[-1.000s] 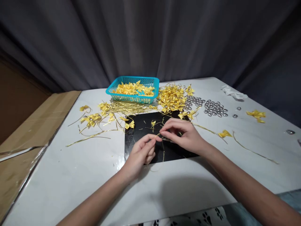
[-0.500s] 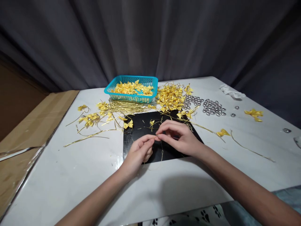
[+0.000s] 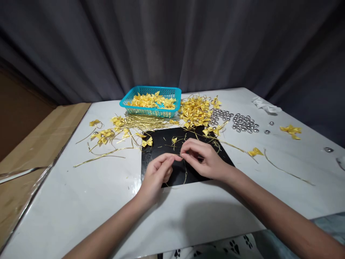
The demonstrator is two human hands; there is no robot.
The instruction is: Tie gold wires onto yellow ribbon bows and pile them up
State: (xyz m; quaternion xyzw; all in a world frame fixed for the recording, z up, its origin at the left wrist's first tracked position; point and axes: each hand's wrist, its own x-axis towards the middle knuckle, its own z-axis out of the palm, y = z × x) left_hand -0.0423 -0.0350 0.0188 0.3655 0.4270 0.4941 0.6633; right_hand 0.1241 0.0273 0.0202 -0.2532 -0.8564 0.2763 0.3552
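Left of the left grip, yellow bows (image 3: 102, 136) lie on the worktop (image 3: 67, 201), and a blue basket (image 3: 147, 111) of more bows stands beyond it. The left hand (image 3: 158, 172) presses thumb against forefinger, pinching a thin gold cord (image 3: 185, 174) that dangles just below both grips, over a black mat (image 3: 176, 174). The right hand (image 3: 203, 158) pinches the same cord near the left forefinger's tip, with a heap of bows (image 3: 195, 112) beyond this grip and silver beads (image 3: 244, 123) farther right.
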